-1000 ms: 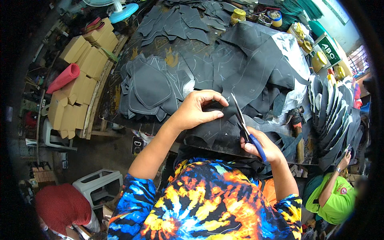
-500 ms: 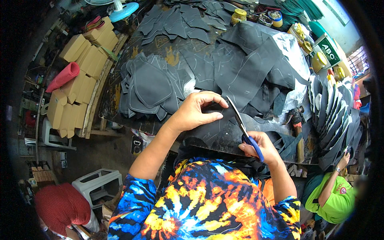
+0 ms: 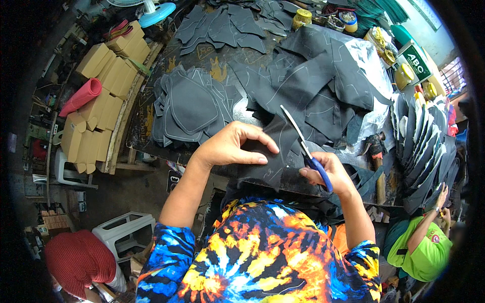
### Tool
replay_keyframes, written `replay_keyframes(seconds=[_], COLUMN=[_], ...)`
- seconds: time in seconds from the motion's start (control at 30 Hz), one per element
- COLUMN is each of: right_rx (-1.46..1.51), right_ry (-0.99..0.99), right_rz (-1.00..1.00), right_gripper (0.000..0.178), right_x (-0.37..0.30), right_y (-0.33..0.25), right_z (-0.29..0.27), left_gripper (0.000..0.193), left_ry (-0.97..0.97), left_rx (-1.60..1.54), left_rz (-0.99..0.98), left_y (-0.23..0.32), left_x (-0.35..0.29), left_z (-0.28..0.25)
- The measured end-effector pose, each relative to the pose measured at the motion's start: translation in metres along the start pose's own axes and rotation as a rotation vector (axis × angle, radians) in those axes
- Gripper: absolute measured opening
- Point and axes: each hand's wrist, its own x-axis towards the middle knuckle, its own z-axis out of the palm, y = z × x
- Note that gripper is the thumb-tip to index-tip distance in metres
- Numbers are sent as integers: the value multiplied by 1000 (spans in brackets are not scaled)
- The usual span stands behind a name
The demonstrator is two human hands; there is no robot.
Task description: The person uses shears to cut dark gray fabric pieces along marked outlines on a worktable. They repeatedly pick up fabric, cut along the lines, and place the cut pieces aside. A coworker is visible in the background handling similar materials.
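Observation:
My right hand is closed round the blue handles of a pair of scissors, whose blades point up and to the left, nearly together. The blades lie along the right side of a dark grey sheet piece with pale drawn lines. That piece is in my left hand, its thumb and bent fingers curved round it at the near edge of the table. Beyond the scissors, the larger marked dark sheet lies in loose folds. Whether the two pieces are joined I cannot tell.
A stack of cut dark pieces lies left of the sheet, with more cut pieces farther back. A hammer rests at the right. Cardboard boxes stand at the left. A person in a green shirt is at the lower right.
My left hand has drawn slightly left and down with the piece. The scissors have tipped a little further left, and the large sheet behind has shifted left.

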Motion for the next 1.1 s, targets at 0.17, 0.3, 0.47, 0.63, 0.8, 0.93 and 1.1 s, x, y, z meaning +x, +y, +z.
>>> replay_keyframes(seconds=[0.17,0.3,0.47,0.63,0.8,0.93,1.1], right_rx=[163,200,166,113,127,114,101], right_ry=[161,19,-71,14,35,93,160], right_rz=[-192,-317,-306,-376,-318,-286,-191], right_gripper=[25,33,38,38,31,25,25], right_x=[-15,-21,-14,3,5,2,-5], right_y=[11,24,28,18,14,13,16], right_z=[0,10,29,31,31,33,35], left_gripper=[44,51,52,52,56,53,53], left_ry=[499,762,782,770,745,747,735], left_rx=[-232,-157,-207,-100,-115,-129,-117], left_rz=[199,328,408,386,388,379,358], left_y=[-2,-3,-7,-11,-14,-15,-11], left_x=[19,35,39,38,36,37,35], left_z=[15,28,42,49,50,51,53])
